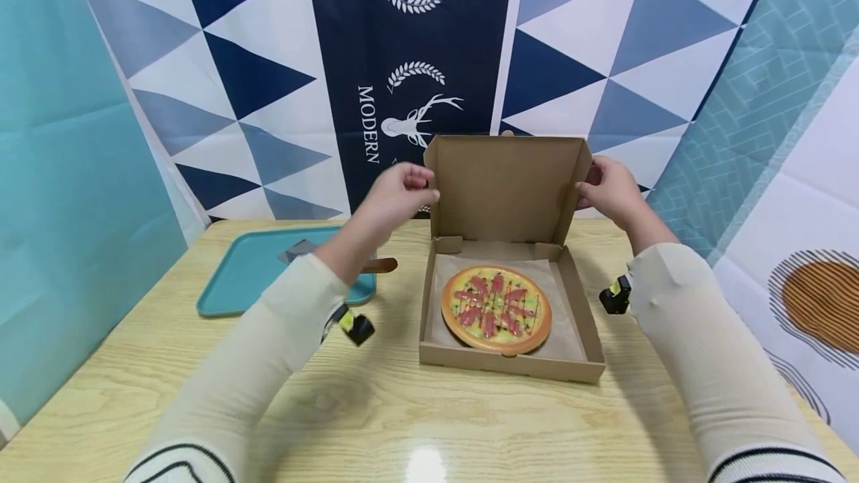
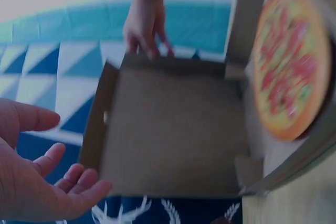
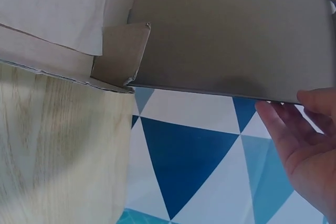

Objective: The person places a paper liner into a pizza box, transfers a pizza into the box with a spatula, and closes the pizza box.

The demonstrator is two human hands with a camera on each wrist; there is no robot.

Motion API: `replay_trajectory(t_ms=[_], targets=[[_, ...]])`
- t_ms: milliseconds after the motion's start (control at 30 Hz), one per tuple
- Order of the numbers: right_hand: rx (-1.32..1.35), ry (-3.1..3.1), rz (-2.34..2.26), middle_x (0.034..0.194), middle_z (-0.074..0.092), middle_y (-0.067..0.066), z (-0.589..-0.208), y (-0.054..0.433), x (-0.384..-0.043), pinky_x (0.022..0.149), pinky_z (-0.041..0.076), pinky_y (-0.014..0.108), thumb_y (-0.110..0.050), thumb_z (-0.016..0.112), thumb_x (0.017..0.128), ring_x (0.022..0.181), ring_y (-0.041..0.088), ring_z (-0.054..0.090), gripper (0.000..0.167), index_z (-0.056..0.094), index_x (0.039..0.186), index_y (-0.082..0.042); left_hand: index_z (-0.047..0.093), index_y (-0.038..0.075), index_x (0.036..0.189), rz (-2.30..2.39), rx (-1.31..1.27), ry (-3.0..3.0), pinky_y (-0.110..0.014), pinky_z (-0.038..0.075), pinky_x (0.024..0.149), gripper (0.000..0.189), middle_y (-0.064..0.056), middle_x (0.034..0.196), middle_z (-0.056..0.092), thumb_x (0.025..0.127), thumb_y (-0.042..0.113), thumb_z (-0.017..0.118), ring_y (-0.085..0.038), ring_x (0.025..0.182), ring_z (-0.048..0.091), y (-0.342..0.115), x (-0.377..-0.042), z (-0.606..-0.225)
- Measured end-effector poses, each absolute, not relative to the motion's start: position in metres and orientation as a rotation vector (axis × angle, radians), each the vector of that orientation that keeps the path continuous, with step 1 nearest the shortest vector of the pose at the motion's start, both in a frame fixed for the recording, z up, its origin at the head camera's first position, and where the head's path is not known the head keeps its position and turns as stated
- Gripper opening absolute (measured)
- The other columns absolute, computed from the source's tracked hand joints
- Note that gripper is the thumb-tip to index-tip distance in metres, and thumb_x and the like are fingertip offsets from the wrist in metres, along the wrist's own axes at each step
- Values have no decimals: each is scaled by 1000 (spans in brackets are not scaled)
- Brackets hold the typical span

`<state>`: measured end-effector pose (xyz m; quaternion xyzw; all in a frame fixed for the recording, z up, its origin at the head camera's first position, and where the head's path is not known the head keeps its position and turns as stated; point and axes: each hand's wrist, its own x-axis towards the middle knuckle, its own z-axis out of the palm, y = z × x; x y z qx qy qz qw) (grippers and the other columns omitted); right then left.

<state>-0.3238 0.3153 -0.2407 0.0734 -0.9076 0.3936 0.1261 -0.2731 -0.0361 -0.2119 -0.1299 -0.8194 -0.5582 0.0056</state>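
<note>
A brown cardboard pizza box (image 1: 510, 368) stands open on the table, its lid (image 1: 506, 188) raised upright at the back. Inside, on paper lining, lies a round pizza (image 1: 496, 311) with reddish strips on top. My right hand (image 1: 612, 188) pinches the lid's right edge, thumb on the inner side and fingers behind, as the right wrist view also shows. Beside the lid's left edge is my left hand (image 1: 397, 196). In the left wrist view, that hand (image 2: 39, 169) has its thumb and fingers spread, with a gap between them and nothing gripped.
A turquoise tray (image 1: 231, 282) sits at the left of the wooden table (image 1: 403, 423). Across it lies a tool with a grey blade (image 1: 298, 250) and a wooden handle (image 1: 381, 265), partly hidden by my left forearm. A patterned cloth (image 1: 268, 73) hangs behind the table.
</note>
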Motion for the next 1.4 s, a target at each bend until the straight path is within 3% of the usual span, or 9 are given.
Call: replay_trajectory(t_ms=[100, 267, 600, 833, 1100, 1300, 1400], targets=[[205, -2636, 1146, 120, 52, 30, -240, 312, -324, 87, 53, 51, -3, 49, 99, 107, 44, 56, 37, 44, 134, 8, 48, 6, 136, -1853, -398, -2552, -38, 45, 100, 51, -12, 134, 49, 92, 20, 69, -24, 119, 50, -37, -300, -204], [195, -2633, 1184, 119, 50, 28, -239, 306, -326, 79, 57, 38, -7, 48, 100, 108, 43, 55, 37, 43, 134, 9, 32, 10, 149, -2120, -359, -2423, -43, 41, 105, 70, -10, 151, 34, 92, 28, 69, -26, 135, 39, -38, -333, -206], [205, -2578, 1522, 146, 30, 29, -233, 293, -333, 97, 42, 62, -23, 48, 102, 131, 45, 37, 59, 21, 149, 1, 17, 19, 156, -2375, -198, -2281, -68, 23, 107, 87, -5, 160, 14, 89, 57, 60, -42, 143, 19, -23, -362, -212], [162, -2548, 1660, 156, 19, 22, -229, 279, -334, 104, 31, 67, -35, 42, 103, 142, 40, 22, 65, 16, 155, -5, 22, 18, 154, -2398, -146, -2251, -70, 22, 106, 83, -6, 159, 18, 90, 57, 59, -37, 143, 19, -16, -370, -224], [63, -2500, 1776, 161, 3, 17, -217, 272, -332, 109, 25, 63, -43, 31, 104, 144, 40, 12, 70, 2, 157, -7, 26, 22, 153, -2377, -176, -2226, -70, 25, 105, 81, -2, 159, 20, 89, 61, 58, -34, 143, 21, -13, -374, -220], [-32, -2334, 2039, 157, 13, 16, -209, 277, -331, 111, 22, 61, -50, 28, 103, 141, 39, 20, 61, 24, 152, -15, 30, 25, 152, -2387, -190, -2242, -69, 28, 104, 78, -1, 158, 20, 89, 65, 54, -44, 141, 23, -10, -375, -211], [-33, -2295, 2067, 159, 12, 15, -204, 279, -331, 111, 20, 63, -57, 30, 101, 143, 40, 18, 64, 25, 153, -21, 31, 25, 151, -2405, -215, -2224, -69, 28, 104, 77, -1, 157, 23, 89, 65, 54, -46, 139, 25, -7, -374, -204]])
